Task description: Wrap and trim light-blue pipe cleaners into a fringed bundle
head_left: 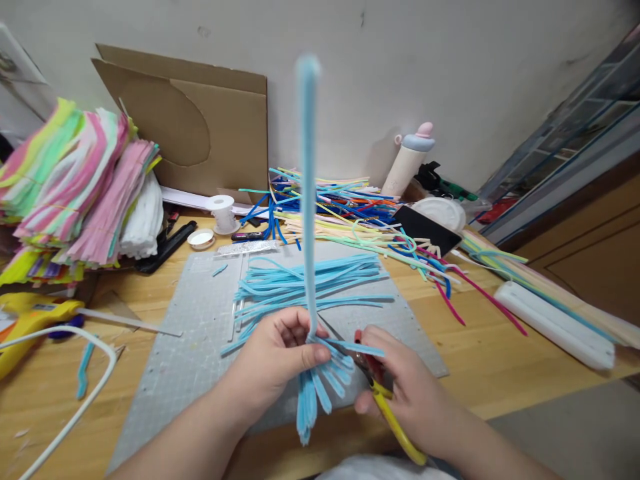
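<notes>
My left hand (287,353) pinches a blue pipe cleaner piece (324,390) whose short loops fan out downward and to the right. One long stem (307,193) rises straight up from the pinch. In my right hand (407,380) is a pair of scissors (395,423) with yellow and red handles. Their blades lie beside a short blue strand (357,347) sticking out to the right of the fan; I cannot tell whether they touch it. Behind the hands, loose blue pipe cleaners (320,273) lie on the grey cutting mat (175,353).
Bundles of coloured pipe cleaners (75,187) and a yellow glue gun (30,320) with a white cord are at left. A mixed pile (340,207), a bottle (407,163) and cardboard (235,133) stand at the back. A white oblong object (555,327) lies at right.
</notes>
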Tool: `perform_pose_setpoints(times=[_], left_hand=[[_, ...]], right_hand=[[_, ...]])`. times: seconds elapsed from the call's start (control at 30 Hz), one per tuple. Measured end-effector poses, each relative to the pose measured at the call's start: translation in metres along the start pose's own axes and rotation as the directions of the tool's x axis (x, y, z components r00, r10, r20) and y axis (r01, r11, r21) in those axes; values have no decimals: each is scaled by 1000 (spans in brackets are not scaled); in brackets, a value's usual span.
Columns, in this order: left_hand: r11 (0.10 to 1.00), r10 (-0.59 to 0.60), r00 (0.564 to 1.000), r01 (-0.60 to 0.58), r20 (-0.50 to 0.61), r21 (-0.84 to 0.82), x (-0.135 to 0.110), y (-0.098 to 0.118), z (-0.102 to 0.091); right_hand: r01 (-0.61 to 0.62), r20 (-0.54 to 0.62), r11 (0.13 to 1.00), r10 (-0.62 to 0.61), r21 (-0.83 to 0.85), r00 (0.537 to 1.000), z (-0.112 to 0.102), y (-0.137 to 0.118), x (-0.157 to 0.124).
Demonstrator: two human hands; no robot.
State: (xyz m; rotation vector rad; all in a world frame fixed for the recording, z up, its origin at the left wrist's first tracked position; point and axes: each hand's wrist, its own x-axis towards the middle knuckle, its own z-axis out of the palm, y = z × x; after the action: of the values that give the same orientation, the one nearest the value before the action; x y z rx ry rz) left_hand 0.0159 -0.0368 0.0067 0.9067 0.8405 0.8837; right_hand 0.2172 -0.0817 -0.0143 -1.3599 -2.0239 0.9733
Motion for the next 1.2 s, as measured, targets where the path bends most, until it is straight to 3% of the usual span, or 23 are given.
perform_pose_setpoints(times=[0.3, 0.5, 0.73, 1.07, 1.2], left_hand=[[999, -37, 999, 37, -28, 8, -1, -1, 3], [1000, -30, 1000, 30, 3, -7, 2, -6, 1], [996, -35, 996, 42, 85, -79, 0, -6, 0], [989, -90, 994, 96, 55, -115, -2, -6, 3], [989, -78, 995, 85, 64, -121, -2, -6, 4]], right_hand=[[41, -64, 991, -50, -125, 997, 2, 0, 1], [-3, -6, 989, 2, -150, 1000, 2, -2, 2], [23, 87, 999, -19, -38, 996, -1, -7, 1], [0, -39, 994, -4, -109, 999, 7, -6, 1], [-47, -40, 992, 43, -115, 998, 8, -6, 1]])
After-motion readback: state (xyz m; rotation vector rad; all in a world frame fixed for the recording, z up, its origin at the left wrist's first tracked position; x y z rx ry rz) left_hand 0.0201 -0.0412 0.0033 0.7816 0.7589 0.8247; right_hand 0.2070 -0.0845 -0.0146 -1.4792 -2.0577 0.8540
